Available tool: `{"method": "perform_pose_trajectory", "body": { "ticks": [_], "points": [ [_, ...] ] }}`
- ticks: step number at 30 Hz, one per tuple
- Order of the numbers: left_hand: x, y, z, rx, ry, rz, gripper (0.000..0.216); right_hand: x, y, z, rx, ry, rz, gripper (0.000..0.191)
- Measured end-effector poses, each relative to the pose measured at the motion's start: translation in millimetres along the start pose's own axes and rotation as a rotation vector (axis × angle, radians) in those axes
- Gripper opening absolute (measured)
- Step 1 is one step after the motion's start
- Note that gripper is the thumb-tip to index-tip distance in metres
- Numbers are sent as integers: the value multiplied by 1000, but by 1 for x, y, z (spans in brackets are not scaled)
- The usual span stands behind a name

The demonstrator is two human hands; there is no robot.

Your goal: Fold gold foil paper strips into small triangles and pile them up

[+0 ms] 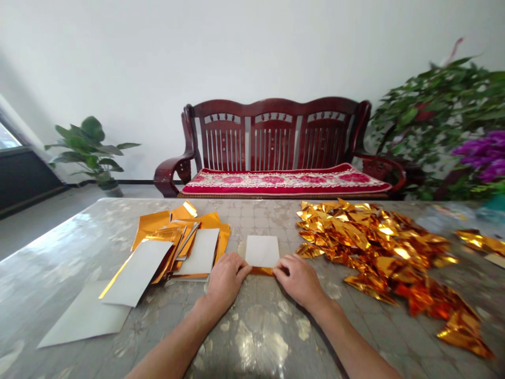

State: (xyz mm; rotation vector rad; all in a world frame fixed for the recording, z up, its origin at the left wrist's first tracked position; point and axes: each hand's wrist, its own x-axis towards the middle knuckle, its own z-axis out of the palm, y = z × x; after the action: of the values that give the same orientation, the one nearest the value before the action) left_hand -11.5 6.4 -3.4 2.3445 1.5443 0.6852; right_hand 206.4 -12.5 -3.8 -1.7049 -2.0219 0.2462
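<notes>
A small sheet of gold foil paper [262, 251] lies white side up on the table [256, 337], its near edge folded up to show a gold strip. My left hand [225, 278] pinches the left end of that fold. My right hand [300, 279] presses the right end, fingers curled on it. A loose stack of flat gold and white sheets [185, 242] lies just left of my left hand. A heap of folded gold foil pieces [379, 247] spreads to the right of my right hand.
Two white sheets [134, 273] lie at the near left of the glossy marble-patterned table. Behind the table stands a dark red wooden bench [276, 142] with a red cushion. Potted plants stand at the left [90, 150] and right [445, 121].
</notes>
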Motion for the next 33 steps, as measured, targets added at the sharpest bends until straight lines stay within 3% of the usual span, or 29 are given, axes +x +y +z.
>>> {"method": "perform_pose_trajectory", "body": {
  "ticks": [33],
  "points": [
    [-2, 9, -5, 121, -49, -88, 18, -1, -6, -1, -135, -2, 12, 13]
  ]
}}
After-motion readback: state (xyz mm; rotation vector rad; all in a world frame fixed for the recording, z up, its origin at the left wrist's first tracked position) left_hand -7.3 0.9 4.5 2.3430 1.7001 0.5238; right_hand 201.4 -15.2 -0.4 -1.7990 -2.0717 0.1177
